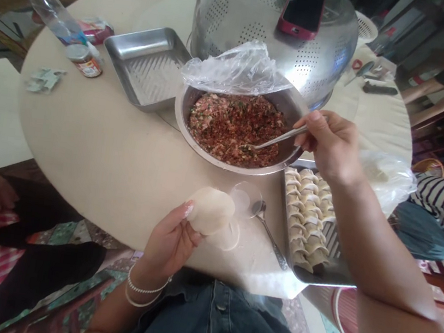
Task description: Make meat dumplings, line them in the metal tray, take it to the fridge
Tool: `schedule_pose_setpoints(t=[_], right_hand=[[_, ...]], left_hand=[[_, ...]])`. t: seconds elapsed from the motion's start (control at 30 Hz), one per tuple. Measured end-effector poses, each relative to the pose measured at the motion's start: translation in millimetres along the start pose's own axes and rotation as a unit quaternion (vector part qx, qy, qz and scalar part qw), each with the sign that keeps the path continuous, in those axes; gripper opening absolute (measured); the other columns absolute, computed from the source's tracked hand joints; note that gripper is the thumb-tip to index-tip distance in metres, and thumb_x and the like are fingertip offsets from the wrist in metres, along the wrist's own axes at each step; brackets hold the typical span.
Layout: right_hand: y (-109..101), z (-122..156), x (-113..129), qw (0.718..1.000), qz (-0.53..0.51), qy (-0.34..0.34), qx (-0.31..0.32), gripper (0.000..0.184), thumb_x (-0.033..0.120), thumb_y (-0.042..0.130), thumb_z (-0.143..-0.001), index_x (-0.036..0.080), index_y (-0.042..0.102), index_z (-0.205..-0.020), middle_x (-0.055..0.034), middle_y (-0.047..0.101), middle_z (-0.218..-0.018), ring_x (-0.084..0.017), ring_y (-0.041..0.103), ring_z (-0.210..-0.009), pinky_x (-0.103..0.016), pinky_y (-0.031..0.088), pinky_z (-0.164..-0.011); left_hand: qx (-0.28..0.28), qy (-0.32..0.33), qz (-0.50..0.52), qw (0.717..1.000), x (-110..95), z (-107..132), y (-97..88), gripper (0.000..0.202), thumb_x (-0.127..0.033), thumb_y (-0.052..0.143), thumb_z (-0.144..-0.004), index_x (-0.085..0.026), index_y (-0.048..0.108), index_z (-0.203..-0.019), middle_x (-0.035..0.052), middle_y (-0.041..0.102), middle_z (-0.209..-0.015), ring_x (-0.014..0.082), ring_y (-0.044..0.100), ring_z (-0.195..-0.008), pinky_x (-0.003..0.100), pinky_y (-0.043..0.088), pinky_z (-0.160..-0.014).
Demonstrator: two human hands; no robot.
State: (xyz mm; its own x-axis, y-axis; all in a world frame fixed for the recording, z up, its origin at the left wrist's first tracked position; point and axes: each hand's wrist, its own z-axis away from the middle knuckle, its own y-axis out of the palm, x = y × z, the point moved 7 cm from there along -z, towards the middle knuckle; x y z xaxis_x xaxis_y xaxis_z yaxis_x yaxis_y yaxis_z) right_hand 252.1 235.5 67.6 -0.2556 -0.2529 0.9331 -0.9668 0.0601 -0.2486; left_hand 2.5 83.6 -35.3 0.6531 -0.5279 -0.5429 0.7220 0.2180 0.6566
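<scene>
Between thumb and fingers, my left hand (pixel 174 240) pinches a round, pale dumpling wrapper (pixel 212 211) above the table's near edge. My right hand (pixel 331 140) grips the handle of a metal spoon (pixel 279 139), whose tip rests in the minced meat filling (pixel 231 126). That reddish-brown filling with green bits lies in a steel bowl (pixel 206 160), partly covered at the back by crumpled plastic wrap (pixel 235 69). Below the bowl stand a small clear cup (pixel 246 198) and a second spoon (pixel 272 237). Rows of folded dumplings (pixel 308 217) lie in a metal tray (pixel 332 278) beneath my right forearm.
Another metal tray (pixel 131 87) stands left of the bowl. Behind is a perforated steel dome (pixel 253 5) with a red-cased phone (pixel 302 12) on top. A plastic bottle (pixel 50 7) and a jar (pixel 83 60) are at left. People sit on both sides.
</scene>
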Motion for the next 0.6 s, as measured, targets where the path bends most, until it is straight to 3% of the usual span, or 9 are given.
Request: schedule_pose_setpoints(t=[0.13,0.27,0.4,0.6], right_hand=[[-10.5,-0.6,-7.1,0.997,-0.038,0.006,-0.063,0.036,0.055,0.066,-0.079,0.019,0.063,-0.076,0.0004,0.058,-0.052,-0.007,0.041,-0.040,-0.028,0.027,-0.040],[-20.9,1.5,-3.7,0.992,-0.040,-0.012,-0.120,0.034,0.051,0.065,-0.079,0.017,0.062,-0.076,-0.0017,0.059,-0.055,-0.007,0.044,-0.042,-0.028,0.028,-0.042],[-32.3,8.7,5.8,0.985,-0.038,-0.020,-0.165,0.028,0.046,0.061,-0.081,0.019,0.061,-0.073,-0.0009,0.057,-0.052,-0.006,0.041,-0.040,-0.027,0.025,-0.040],[-23.6,55.1,40.6,0.987,-0.054,-0.052,-0.142,0.023,0.031,0.053,-0.092,0.021,0.065,-0.076,0.0005,0.056,-0.053,-0.007,0.046,-0.041,-0.024,0.030,-0.038]], left_hand=[[0.021,-0.002,0.006,1.000,0.1,1.1,7.8,0.031,-0.033,0.054,-0.088,-0.015,0.071,-0.107,0.0097,0.076,-0.108,0.0283,0.064,-0.119,0.038,0.056,-0.097],[0.025,0.001,0.011,1.000,-1.5,0.9,12.5,0.033,-0.031,0.050,-0.090,-0.015,0.070,-0.112,0.0097,0.075,-0.109,0.0284,0.061,-0.122,0.039,0.055,-0.100],[0.004,-0.001,0.009,1.000,-3.2,-0.9,14.1,0.031,-0.030,0.046,-0.091,-0.015,0.072,-0.099,0.0104,0.077,-0.102,0.0290,0.062,-0.121,0.040,0.056,-0.097],[0.055,-0.030,-0.007,0.998,-5.0,-1.0,35.6,0.038,-0.032,0.038,-0.095,-0.014,0.071,-0.098,0.0113,0.076,-0.095,0.0304,0.063,-0.119,0.045,0.057,-0.095]])
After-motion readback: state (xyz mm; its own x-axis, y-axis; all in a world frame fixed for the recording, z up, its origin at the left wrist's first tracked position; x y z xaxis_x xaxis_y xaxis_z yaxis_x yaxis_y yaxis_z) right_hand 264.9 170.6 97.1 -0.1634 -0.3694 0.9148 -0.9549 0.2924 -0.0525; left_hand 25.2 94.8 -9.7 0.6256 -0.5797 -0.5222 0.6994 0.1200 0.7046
